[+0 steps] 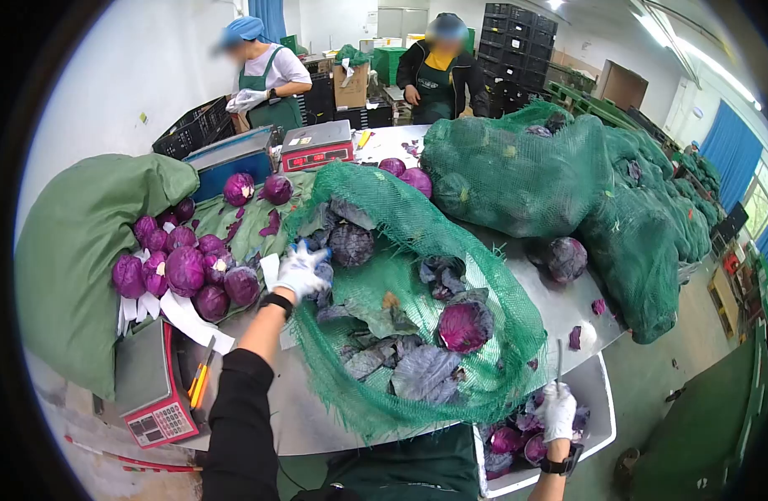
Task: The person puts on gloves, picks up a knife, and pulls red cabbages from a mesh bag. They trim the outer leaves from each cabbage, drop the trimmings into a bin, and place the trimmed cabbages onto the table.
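My left hand (pixel 300 271), in a white and blue glove, reaches over the left rim of an opened green mesh bag (pixel 502 334). Its fingers are spread beside dark outer leaves and a red cabbage (pixel 351 244) in the bag. Another red cabbage (pixel 465 326), partly peeled to bright purple, rests at the bag's right side among loose leaves (pixel 426 372). My right hand (pixel 558 411), gloved in white, is closed around a knife (pixel 559 361), its thin blade pointing up. That hand is above a white bin (pixel 603 409) holding purple cabbage leaves and trimmings.
Peeled red cabbages (pixel 185 270) lie piled at left by a green sack (pixel 92 259). A red scale (pixel 146 376) with yellow-handled knives (pixel 200 384) stands near the front. Full mesh bags (pixel 517 175) fill the right side. Two people (pixel 267 83) stand beyond the table.
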The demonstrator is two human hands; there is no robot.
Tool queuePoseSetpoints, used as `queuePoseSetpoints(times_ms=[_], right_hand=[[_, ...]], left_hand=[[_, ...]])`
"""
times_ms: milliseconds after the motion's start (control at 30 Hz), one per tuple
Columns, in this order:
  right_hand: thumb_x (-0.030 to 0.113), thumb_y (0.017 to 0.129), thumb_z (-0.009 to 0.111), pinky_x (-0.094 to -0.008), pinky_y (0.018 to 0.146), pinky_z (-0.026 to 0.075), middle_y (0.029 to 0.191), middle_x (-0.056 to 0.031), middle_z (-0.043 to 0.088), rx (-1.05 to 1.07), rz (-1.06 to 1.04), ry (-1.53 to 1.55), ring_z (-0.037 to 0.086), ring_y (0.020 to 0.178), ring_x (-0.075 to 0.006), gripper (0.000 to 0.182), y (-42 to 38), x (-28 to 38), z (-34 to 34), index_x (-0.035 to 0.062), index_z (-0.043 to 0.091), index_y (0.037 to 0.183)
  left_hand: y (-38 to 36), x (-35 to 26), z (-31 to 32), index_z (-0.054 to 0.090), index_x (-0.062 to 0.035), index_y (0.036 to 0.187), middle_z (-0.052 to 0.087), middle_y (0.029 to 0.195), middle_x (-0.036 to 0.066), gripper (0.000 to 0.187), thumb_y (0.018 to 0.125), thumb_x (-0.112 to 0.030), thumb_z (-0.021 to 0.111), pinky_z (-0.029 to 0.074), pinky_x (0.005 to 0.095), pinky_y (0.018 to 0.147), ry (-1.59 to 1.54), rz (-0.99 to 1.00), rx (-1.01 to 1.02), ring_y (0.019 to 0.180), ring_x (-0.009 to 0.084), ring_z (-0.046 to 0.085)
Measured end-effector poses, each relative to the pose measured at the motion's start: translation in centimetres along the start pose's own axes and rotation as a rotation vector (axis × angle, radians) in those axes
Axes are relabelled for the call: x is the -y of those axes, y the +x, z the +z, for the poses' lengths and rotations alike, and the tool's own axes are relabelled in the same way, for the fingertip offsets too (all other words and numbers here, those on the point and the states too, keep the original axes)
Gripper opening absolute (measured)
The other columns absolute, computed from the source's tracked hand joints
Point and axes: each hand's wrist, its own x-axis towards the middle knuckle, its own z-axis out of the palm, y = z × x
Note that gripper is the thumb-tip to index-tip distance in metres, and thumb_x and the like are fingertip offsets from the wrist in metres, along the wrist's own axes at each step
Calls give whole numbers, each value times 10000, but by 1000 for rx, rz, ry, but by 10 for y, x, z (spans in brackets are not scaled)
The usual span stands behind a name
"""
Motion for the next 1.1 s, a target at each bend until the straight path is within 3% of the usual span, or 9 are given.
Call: queuePoseSetpoints(times_ms=[100,200,333,467,633,700,833,900,1100], right_hand=[[251,908,529,-431,645,478,761,-227,615,241,241,99,601,724,-406,294,-17,45,2,-34,589,869],[286,913,518,-463,690,472,834,-248,619,187,-81,-90,595,821,-426,310,-18,25,15,-11,606,900],[260,923,509,-384,514,479,626,-178,605,191,-57,-18,624,538,-295,278,-31,33,-5,1,604,886],[248,927,518,-343,440,454,550,-139,580,175,-25,133,588,431,-217,262,-31,9,-7,3,600,885],[244,930,538,-275,374,405,492,-79,553,251,62,229,524,385,-142,258,-39,11,8,10,553,821],[242,928,541,-274,376,405,501,-83,561,237,-3,186,527,389,-142,251,-31,-7,28,12,564,831],[231,922,553,-255,389,392,534,-52,554,281,12,247,530,427,-115,209,-31,35,23,31,606,891],[278,905,579,-289,432,417,543,-73,570,403,150,440,549,446,-147,251,-31,45,28,31,612,874],[250,883,602,-234,420,410,590,-13,561,542,180,534,544,467,-89,206,-24,111,56,50,594,932]], left_hand=[[-3,-31,38,619,-250,1084,480,1243,110,459,645,-341,717,313,578,980,363,87,-78,1269,427,328],[-13,-58,48,626,-186,963,541,1114,56,255,713,-236,639,318,550,961,358,321,-152,1151,308,447],[3,-55,39,607,-168,986,562,1076,76,228,761,-206,609,395,480,881,189,207,-224,1118,249,481],[13,-42,5,460,-257,1341,207,1490,193,820,600,-350,798,317,470,1063,-237,-130,-27,1339,432,240],[-34,-86,19,498,-270,1310,356,1419,162,592,751,-382,654,274,523,1062,52,217,-136,1300,409,333],[-37,-90,29,535,-232,1270,442,1345,164,507,780,-310,639,361,444,1017,-649,429,-214,1211,364,452],[-1,-57,48,591,-122,1182,531,1243,163,454,774,-309,661,427,399,944,-401,196,-563,1114,343,520],[30,-31,95,550,-74,1239,536,1235,162,598,761,-402,700,436,375,922,-1199,7,189,1100,285,542],[-20,-50,56,396,-163,1391,476,1292,189,785,715,-275,778,504,334,810,-783,325,166,993,248,601]])
